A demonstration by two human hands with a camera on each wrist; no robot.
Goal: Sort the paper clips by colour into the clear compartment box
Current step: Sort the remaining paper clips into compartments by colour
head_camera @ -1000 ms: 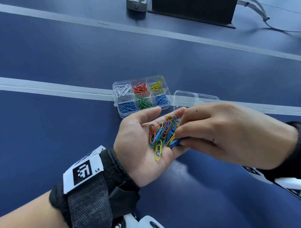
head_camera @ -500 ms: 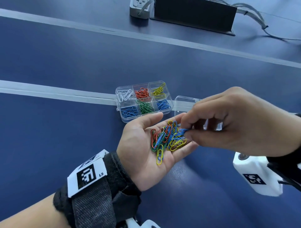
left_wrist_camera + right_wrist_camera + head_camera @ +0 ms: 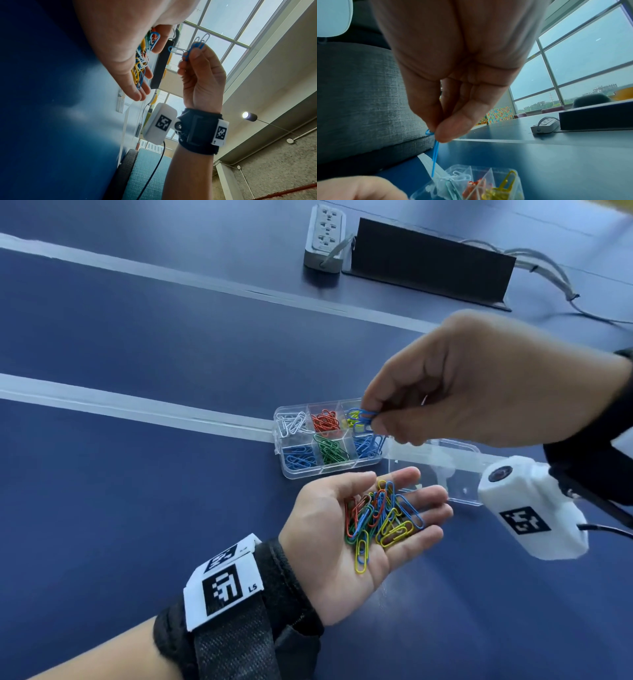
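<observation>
The clear compartment box [image 3: 308,474] lies on the blue table with its lid [image 3: 448,474] open to the right. Its back row holds white, red and yellow clips; its front row holds blue, green and blue. My left hand [image 3: 329,532] lies open, palm up, just in front of the box, carrying a pile of mixed coloured clips [image 3: 380,518]. My right hand [image 3: 373,421] hovers over the right end of the box and pinches a few blue clips [image 3: 361,415] between thumb and fingertips. The same blue clips [image 3: 197,46] [image 3: 435,155] hang from that pinch in both wrist views.
A grey power strip [image 3: 325,237] and a black panel [image 3: 428,265] with cables [image 3: 555,278] sit at the far edge. Two pale strips [image 3: 137,409] cross the table. The white wrist camera [image 3: 531,508] hangs under my right wrist.
My right hand has lifted off the left palm with blue clips and moved up and back over the box. The left hand stays open with the pile.
</observation>
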